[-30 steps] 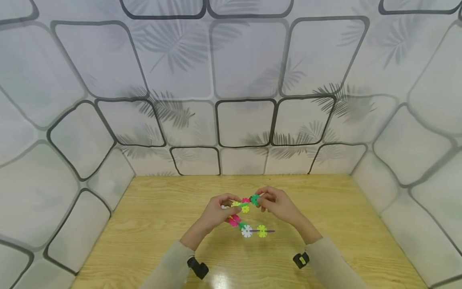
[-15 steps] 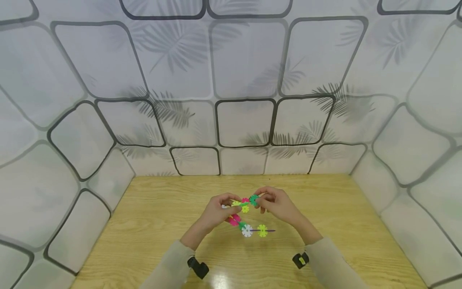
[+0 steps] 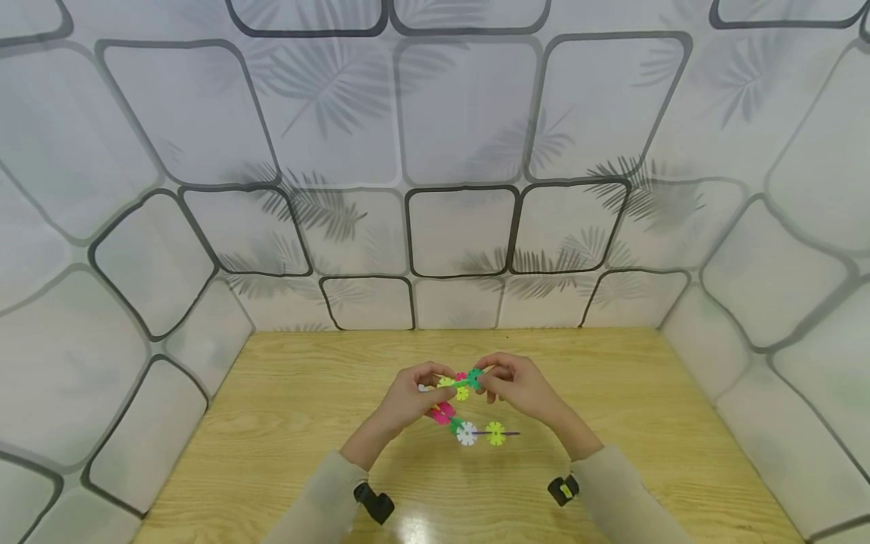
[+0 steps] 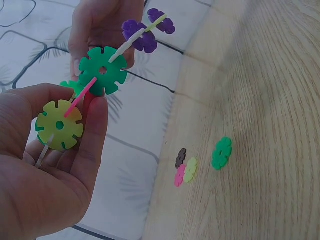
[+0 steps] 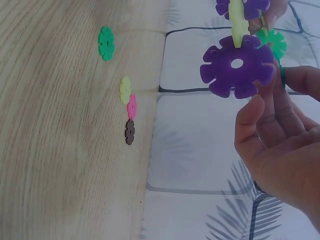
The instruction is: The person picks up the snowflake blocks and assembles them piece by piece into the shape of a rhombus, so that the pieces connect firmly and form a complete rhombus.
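My left hand (image 3: pixel 408 397) pinches a chain of interlocking snowflake discs between thumb and fingers. In the left wrist view, a yellow disc (image 4: pixel 60 125) of this chain lies at my fingers. A pink disc, seen edge-on, links it to a green disc (image 4: pixel 103 70), with purple discs (image 4: pixel 140 36) farther along. The chain's free end hangs toward me in the head view, with a white disc (image 3: pixel 467 433) and a yellow-green one. My right hand (image 3: pixel 516 385) pinches a separate green disc (image 3: pixel 473 378) close beside my left fingertips. The right wrist view shows a purple disc (image 5: pixel 237 65) in front of that hand.
Several loose discs lie on the wooden table (image 3: pixel 326 355): a green one (image 4: pixel 222 153), a yellow one (image 4: pixel 190 170), a pink one (image 4: pixel 180 176) and a dark brown one (image 4: pixel 181 158). Patterned pale walls (image 3: pixel 462 227) enclose the back and sides.
My right hand has moved slightly left, bringing its green disc nearer my left fingertips. My left hand stays almost still, and the chain's free end has shifted a little right.
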`<state>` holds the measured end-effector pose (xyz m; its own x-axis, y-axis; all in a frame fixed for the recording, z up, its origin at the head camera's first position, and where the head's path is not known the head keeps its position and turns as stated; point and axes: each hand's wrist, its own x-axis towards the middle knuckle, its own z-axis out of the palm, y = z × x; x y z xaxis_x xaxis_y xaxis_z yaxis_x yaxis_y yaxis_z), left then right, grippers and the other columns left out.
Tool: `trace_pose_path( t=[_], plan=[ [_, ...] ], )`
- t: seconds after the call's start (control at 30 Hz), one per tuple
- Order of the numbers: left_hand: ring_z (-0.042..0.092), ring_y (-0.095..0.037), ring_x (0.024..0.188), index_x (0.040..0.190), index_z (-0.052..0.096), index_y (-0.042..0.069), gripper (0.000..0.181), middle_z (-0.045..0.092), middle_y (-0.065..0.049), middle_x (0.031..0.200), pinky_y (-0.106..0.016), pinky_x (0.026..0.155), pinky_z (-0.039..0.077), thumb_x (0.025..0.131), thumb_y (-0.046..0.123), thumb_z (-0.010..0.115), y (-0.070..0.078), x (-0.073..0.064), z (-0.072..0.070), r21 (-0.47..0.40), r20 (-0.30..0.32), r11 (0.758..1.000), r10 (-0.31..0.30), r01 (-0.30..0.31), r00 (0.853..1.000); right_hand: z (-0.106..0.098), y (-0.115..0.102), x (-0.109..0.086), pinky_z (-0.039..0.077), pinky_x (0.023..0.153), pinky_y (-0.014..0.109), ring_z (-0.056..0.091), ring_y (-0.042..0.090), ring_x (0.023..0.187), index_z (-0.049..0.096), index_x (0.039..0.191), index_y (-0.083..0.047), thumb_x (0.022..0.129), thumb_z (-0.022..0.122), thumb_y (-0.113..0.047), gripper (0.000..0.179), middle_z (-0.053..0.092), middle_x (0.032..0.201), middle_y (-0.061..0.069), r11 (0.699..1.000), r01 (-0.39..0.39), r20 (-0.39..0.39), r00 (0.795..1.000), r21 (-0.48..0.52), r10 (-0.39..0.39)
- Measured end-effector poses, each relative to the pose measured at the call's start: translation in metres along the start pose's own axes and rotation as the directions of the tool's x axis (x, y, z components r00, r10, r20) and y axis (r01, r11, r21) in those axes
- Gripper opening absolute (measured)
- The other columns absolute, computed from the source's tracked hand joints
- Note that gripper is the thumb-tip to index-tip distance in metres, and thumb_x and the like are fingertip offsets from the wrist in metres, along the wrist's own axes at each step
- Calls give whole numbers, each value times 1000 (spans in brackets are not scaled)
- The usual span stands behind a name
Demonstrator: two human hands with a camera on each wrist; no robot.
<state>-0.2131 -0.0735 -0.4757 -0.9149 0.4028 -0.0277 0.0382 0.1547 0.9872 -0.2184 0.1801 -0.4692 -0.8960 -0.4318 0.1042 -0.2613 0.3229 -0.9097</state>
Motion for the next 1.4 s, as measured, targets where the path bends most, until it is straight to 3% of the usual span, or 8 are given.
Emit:
trace_pose_path(
  t=[0.2,0.4,0.6,0.83,1.07,1.4],
  plan=[
    [71,-9,64,125,71,3,30,65,-5,90,-30,63,64,98,15,75,1,1,0,2,2,1000,7,-7,1000,1,-2,0,62,81,46,68,14,71,65,129,1,107,62,-17,29,78,92,9,1000,5,-5,1000,0,-5],
    [69,-8,64,126,70,0,32,66,-3,91,-33,64,65,98,15,75,3,0,1,24,-11,1000,13,-12,1000,3,2,1,59,71,32,67,15,69,66,125,2,106,64,-14,25,77,88,6,1000,25,-31,999,16,-25],
    [69,-8,66,124,72,1,29,70,-6,95,-33,64,65,98,14,74,3,2,3,38,-20,999,21,-20,1000,5,3,2,59,67,28,68,30,73,66,122,3,105,65,-12,23,75,92,22,999,22,-52,998,37,-21],
    [65,-5,63,120,73,3,25,71,-4,93,-23,60,61,97,13,74,0,1,3,25,-19,1000,11,-11,1000,9,5,2,62,69,28,69,15,72,66,121,6,104,64,-8,22,76,92,22,998,27,-44,999,48,-25],
    [64,-6,61,119,74,6,23,71,0,90,-34,63,64,97,13,74,-3,1,2,32,-20,999,16,-15,1000,10,0,1,63,72,27,73,28,78,66,121,7,105,64,-8,22,76,95,23,997,15,-38,999,71,-12],
    [64,-6,62,120,74,5,24,72,-2,92,-24,58,60,97,13,73,-5,1,1,17,-21,1000,18,-17,1000,11,3,3,63,72,26,71,16,76,66,121,7,105,64,-8,22,75,98,29,997,34,-39,999,69,-31]
  ],
)
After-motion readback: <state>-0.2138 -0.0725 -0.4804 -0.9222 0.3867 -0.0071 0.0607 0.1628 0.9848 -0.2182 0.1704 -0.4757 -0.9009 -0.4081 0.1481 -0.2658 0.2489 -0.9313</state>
